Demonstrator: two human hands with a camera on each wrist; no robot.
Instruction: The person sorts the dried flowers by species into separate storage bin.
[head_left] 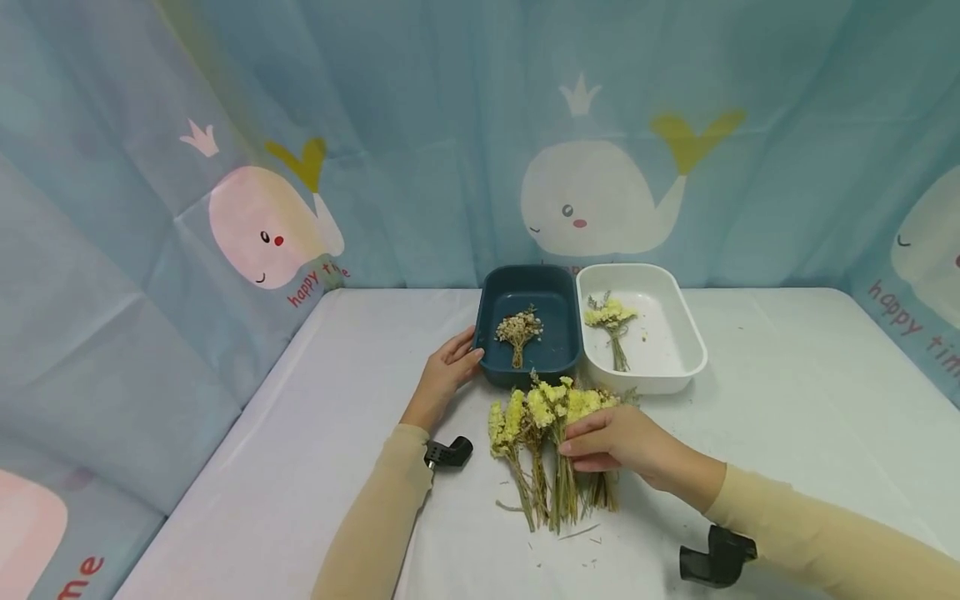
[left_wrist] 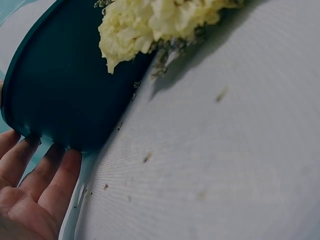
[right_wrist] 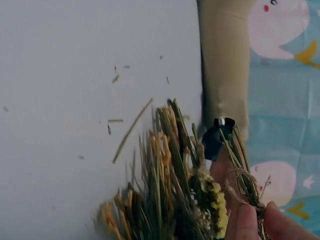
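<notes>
My left hand (head_left: 444, 379) rests against the left side of a dark blue bin (head_left: 487, 325), its fingers (left_wrist: 62, 180) extended along the outer wall in the left wrist view. With thumb and fingertips my right hand (head_left: 626, 442) pinches a twine-tied bunch of dried flowers (right_wrist: 242, 167) by its stems. More bunches with yellow heads (head_left: 506, 425) and dry stems lie side by side under and beside that hand, partly hidden by it. Inside the blue bin is a small bunch of pale dried flowers (head_left: 518, 329).
A white bin (head_left: 678, 333) stands against the blue bin's right side, with a yellow-flowered bunch (head_left: 611, 317) in it. Stem scraps (right_wrist: 132, 130) are scattered on the white table (head_left: 795, 400) near the bunches. A curtain with whale prints (head_left: 450, 167) hangs behind the table.
</notes>
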